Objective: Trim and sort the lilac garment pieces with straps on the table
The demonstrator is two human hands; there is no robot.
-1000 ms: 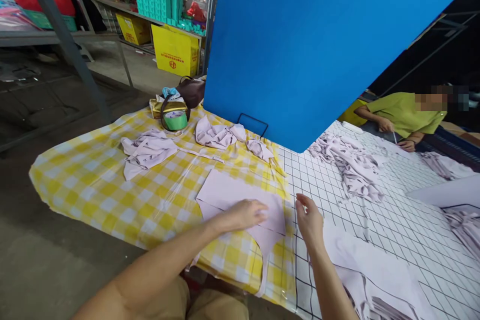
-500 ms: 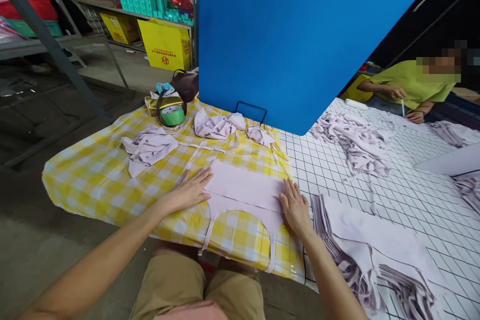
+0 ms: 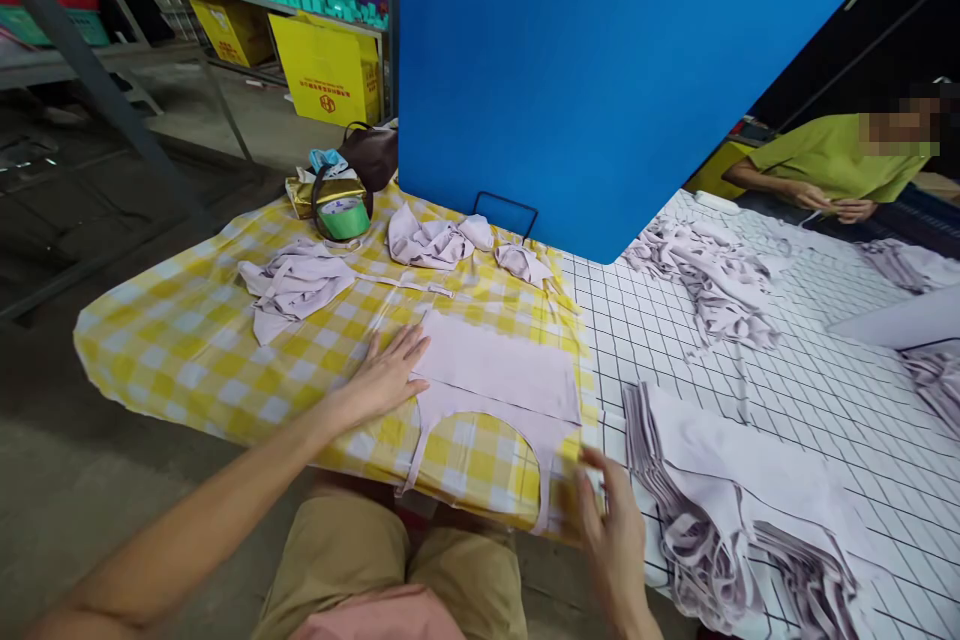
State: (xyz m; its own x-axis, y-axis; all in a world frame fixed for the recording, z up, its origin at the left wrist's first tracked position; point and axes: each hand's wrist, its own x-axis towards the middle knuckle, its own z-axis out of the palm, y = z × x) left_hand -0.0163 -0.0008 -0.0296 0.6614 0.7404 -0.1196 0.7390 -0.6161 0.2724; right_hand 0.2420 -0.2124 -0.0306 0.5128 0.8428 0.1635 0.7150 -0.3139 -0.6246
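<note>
A pale lilac camisole top (image 3: 495, 365) with two thin straps lies flat on the yellow checked cloth (image 3: 187, 340), straps towards me. My left hand (image 3: 388, 375) rests on its left edge, fingers stretched out and holding nothing. To the right of the right strap, near the table's front edge, my right hand (image 3: 611, 510) is off the fabric. Its fingers are apart and a little blurred, with nothing visible between them. Beside that hand lies a stack of folded lilac tops (image 3: 750, 450), their straps bunched at the near end.
Crumpled lilac pieces (image 3: 296, 285) lie at the left, with more below the large blue panel (image 3: 585, 70). A roll of green tape (image 3: 345, 218) sits at the back left. Across the white grid-patterned cloth (image 3: 675, 360), a person in a yellow-green shirt (image 3: 825, 160) works near a lilac heap (image 3: 712, 280).
My right hand has left the top's right edge and moved down towards me. My left hand keeps its place on the left edge. The other person's hands have come together.
</note>
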